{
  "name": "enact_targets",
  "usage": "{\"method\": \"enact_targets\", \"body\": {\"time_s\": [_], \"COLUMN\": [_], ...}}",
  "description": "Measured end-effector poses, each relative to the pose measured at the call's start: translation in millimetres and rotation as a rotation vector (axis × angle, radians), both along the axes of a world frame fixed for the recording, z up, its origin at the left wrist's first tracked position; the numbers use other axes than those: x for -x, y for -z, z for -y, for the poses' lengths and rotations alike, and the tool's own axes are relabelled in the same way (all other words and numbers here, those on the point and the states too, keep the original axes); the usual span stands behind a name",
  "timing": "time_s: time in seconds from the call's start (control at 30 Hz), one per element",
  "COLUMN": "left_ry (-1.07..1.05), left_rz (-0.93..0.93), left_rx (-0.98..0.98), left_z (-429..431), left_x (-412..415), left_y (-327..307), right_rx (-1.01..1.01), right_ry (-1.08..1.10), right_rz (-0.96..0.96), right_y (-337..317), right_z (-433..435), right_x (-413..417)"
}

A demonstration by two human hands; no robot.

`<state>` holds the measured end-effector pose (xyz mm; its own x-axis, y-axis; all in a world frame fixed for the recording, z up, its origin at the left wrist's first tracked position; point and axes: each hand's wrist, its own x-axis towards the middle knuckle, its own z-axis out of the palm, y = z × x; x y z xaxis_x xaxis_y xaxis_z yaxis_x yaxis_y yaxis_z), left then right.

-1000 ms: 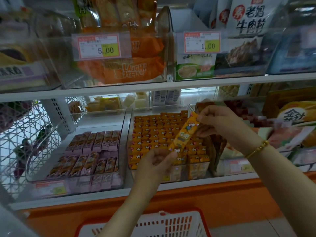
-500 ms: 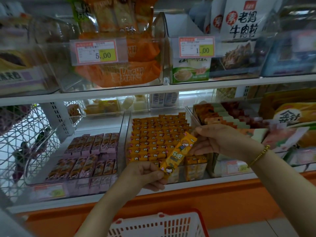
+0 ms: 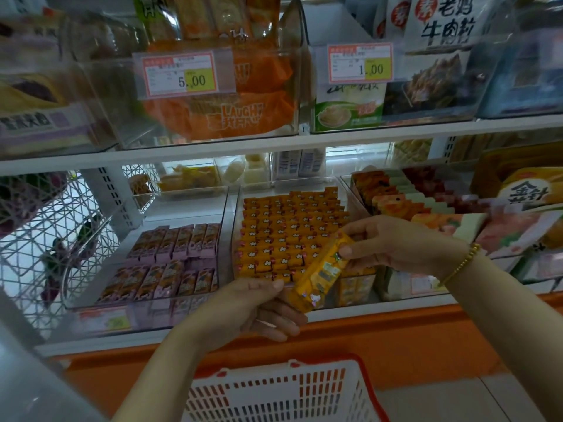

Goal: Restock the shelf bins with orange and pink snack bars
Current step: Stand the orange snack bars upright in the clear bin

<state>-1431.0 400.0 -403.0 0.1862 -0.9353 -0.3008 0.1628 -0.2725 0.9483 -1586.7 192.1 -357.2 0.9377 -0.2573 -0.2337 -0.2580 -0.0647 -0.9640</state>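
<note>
Both hands are closed on a single orange snack bar (image 3: pixel 323 269): its lower end is pinched between thumb and curled fingers of the left hand (image 3: pixel 253 309), and its upper end is nipped by the thumb and fingertips of the right hand (image 3: pixel 393 245). The bar is held tilted, just over the front rows of the orange bin (image 3: pixel 236 214), not yet set among the packed orange bars (image 3: pixel 289 233).

Over the last second the bar has been brought down from a higher position above the middle rows to the front edge of the bin, and the left hand's grip has been kept on the bottom end throughout. From this it is judged that placement is close, with the bar being lined up for a slot near the front right.

Much more room is seen in the pink bin (image 3: pixel 146 312), where the pink bars (image 3: pixel 173 260) fill only part of the floor. A red-and-white basket (image 3: pixel 283 394) is seen below the shelf (image 3: pixel 380 310); its contents cannot be made out.
</note>
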Motion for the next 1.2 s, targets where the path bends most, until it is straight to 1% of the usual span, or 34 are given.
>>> {"method": "enact_targets", "body": {"time_s": [0.1,0.2,0.3,0.37,0.4,0.47,0.53,0.6,0.67,0.73,0.8,0.87,0.93,0.97,1.07,1.13,1.2], "left_ry": [0.067,0.230,0.276,0.210,0.153,0.034,-0.098,-0.209,-0.320,-0.410,-0.433,-0.430,-0.434,-0.432,-0.361,-0.271,-0.188], "left_rz": [-0.271,-0.504,-0.640,-0.642,-0.586,-0.373,-0.130,0.117,0.457,0.794,1.006,1.102,1.100,1.101,1.161,1.205,1.297], "left_rx": [-0.044,0.017,0.091,0.092,0.086,0.080,0.087,0.100,0.128,0.168,0.241,0.295,0.303,0.300,0.282,0.240,0.173], "left_z": [2.8,7.2,11.7,12.8,13.5,16.6,22.2,26.0,27.7,29.0,33.0,38.4,43.2,45.4,51.5,55.3,59.0], "left_x": [5.4,14.7,16.9,14.9,14.5,16.1,18.3,22.4,26.8,31.2,32.7,32.2,29.2,26.5,18.2,15.8,16.1], "left_y": [5.0,14.6,18.7,19.4,18.3,11.6,6.5,1.8,1.7,4.0,11.3,19.6,24.6,26.8,32.4,36.7,41.3], "right_rx": [0.018,0.081,0.147,0.194,0.214,0.209,0.126,0.003,-0.055,-0.029,0.010,0.027,0.069,0.129,0.439,0.613,0.722], "right_ry": [-0.120,-0.187,-0.212,-0.204,-0.181,-0.062,0.128,0.237,0.212,0.161,0.144,0.170,0.212,0.235,0.268,0.275,0.282], "right_rz": [0.053,0.102,0.152,0.166,0.166,0.179,0.156,0.076,-0.026,-0.079,-0.063,-0.004,0.059,0.092,0.153,0.117,0.070], "right_y": [-2.0,-2.1,-2.2,-1.3,-0.4,1.7,2.8,1.0,0.2,0.4,1.8,4.0,5.0,4.5,2.4,3.3,6.8], "right_z": [-4.7,-7.5,-8.4,-8.2,-7.4,-3.3,2.3,3.8,1.6,-2.5,-7.6,-7.2,-2.8,-0.4,8.2,13.7,17.0], "right_x": [2.0,2.0,1.0,0.2,-0.4,-3.7,-7.0,-8.7,-9.3,-10.5,-12.9,-14.3,-14.6,-14.1,-11.6,-9.2,-7.8]}}
